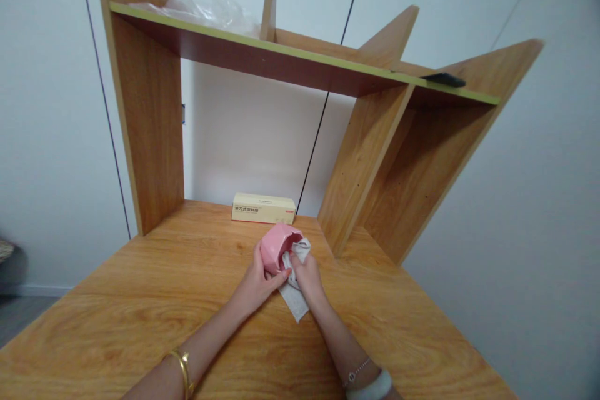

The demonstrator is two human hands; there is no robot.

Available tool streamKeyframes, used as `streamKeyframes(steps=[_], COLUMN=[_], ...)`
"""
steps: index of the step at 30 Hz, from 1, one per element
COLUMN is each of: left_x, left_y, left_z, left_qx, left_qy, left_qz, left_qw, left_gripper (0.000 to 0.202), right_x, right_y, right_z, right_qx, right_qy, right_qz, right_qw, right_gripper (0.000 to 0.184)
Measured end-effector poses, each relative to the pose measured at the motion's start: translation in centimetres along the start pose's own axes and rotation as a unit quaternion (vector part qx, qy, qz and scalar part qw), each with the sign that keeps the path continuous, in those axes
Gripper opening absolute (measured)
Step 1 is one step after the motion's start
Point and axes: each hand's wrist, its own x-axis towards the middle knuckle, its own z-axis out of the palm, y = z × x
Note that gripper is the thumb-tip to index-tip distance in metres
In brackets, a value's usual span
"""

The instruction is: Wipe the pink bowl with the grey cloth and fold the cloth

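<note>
A pink faceted bowl [275, 245] is tilted on its side above the desk, its opening turned to the right. My left hand [259, 281] grips it from the left and below, with the thumb along the rim. In my right hand [307, 272] is a white cloth or tissue [296, 301], pressed into the mouth of the bowl. One end of the cloth hangs down toward the desk. The fingertips of my right hand are partly hidden by the cloth and the bowl.
Behind the bowl, a cream cling-film box [263, 209] lies near the back of the wooden desk [140, 312]. A wooden shelf unit [365, 169] rises around it. On its upper shelf are a clear plastic bag [210, 12] and a dark flat object [444, 79].
</note>
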Motion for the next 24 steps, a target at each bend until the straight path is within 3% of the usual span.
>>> streamKeyframes(steps=[5,10,13,16,19,24], left_x=[0.0,0.0,-0.2,-0.4,-0.2,0.1], left_y=[0.8,1.3,1.5,1.4,1.1,0.5], left_z=[-0.9,-1.6,-1.6,-1.7,-1.8,-1.0], left_qx=[0.085,0.159,0.183,0.172,0.134,-0.012], left_qy=[0.034,0.023,0.004,-0.017,-0.014,0.012], left_qz=[0.004,0.007,0.007,0.029,0.05,0.035], left_qw=[0.996,0.987,0.983,0.985,0.99,0.999], left_gripper=[0.067,0.068,0.071,0.068,0.067,0.082], right_x=[-0.2,-0.5,-0.6,-0.3,0.1,0.0], right_y=[-0.7,-2.1,-2.5,-1.8,-0.6,-0.3], right_z=[0.0,-1.5,-2.0,-1.9,-1.5,-0.7], right_qx=[-0.041,-0.173,-0.202,-0.162,-0.101,-0.031], right_qy=[0.019,0.087,0.091,0.064,0.042,0.054], right_qz=[0.009,-0.024,-0.053,-0.041,-0.025,0.005], right_qw=[0.999,0.981,0.974,0.984,0.994,0.998], right_gripper=[0.031,0.047,0.056,0.057,0.047,0.034])
